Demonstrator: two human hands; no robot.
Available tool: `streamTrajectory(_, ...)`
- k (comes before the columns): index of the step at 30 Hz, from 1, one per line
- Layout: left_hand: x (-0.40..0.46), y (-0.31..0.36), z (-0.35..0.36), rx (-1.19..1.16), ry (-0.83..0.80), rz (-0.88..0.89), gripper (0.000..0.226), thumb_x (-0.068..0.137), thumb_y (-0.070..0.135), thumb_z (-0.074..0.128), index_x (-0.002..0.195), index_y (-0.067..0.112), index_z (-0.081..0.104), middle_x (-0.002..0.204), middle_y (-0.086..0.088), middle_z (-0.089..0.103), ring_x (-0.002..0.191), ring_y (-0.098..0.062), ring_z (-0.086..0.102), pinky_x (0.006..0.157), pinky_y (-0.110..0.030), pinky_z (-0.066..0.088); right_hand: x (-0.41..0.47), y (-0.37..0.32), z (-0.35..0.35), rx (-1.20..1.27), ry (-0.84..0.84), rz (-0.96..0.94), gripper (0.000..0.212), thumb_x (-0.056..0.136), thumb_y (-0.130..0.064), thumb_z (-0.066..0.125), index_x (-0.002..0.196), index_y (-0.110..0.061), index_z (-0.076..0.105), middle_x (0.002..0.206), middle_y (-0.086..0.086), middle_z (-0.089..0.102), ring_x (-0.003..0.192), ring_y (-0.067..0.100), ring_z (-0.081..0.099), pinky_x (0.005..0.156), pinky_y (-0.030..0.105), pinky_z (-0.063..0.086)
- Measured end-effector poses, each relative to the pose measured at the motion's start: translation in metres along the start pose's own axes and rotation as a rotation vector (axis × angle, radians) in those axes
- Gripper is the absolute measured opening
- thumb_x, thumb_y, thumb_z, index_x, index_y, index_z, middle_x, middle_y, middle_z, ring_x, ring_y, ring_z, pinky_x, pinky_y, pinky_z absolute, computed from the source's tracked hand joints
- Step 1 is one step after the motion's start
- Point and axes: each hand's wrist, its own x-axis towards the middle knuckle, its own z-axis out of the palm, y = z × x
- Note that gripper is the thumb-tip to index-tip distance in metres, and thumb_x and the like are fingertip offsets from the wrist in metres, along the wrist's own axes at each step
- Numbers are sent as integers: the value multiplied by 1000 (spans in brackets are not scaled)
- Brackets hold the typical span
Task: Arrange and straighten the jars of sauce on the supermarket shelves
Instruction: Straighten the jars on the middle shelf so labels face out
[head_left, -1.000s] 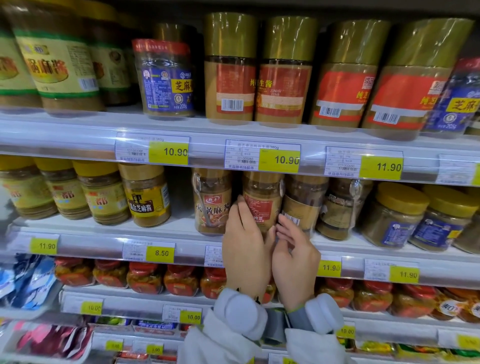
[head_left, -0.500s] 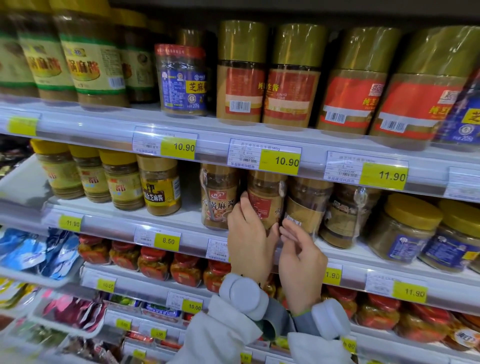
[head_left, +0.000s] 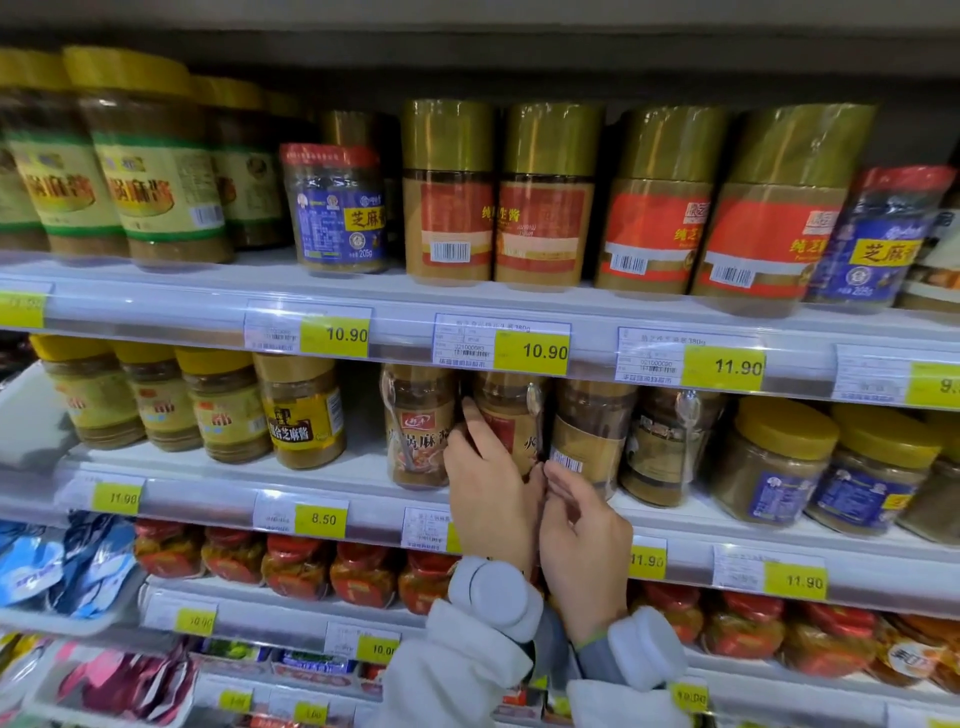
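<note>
Left hand (head_left: 488, 483) hides the gripped jar (head_left: 511, 421); right hand (head_left: 582, 525) beside it, fingers loose, holding nothing.

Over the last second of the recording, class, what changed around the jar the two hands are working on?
Little changed. The left hand still holds the red-labelled jar on the middle shelf; the right hand stays beside it with loose fingers, touching its lower right. The jar has not visibly moved. Its neighbours stand as before; only the camera drifted.
</note>
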Motion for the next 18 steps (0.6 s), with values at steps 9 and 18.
streamTrajectory(9,-3,3,-11,-40,-58,6,94,70,18,75,145,1,19,122,-21,47,108,-38,50,82,-45,47,-1,1,-1,36,-7,53,30,84,1,55,106,-13,70,101,5,72,95,19,65,81,19,43)
streamTrajectory(18,18,25,-19,-6,4,26,93,69,28,79,138,-9,28,126,-29,44,112,-43,46,92,-45,42,2,-1,-6,42,-42,70,37,79,-16,43,103,-15,71,97,2,73,89,20,65,74,22,44)
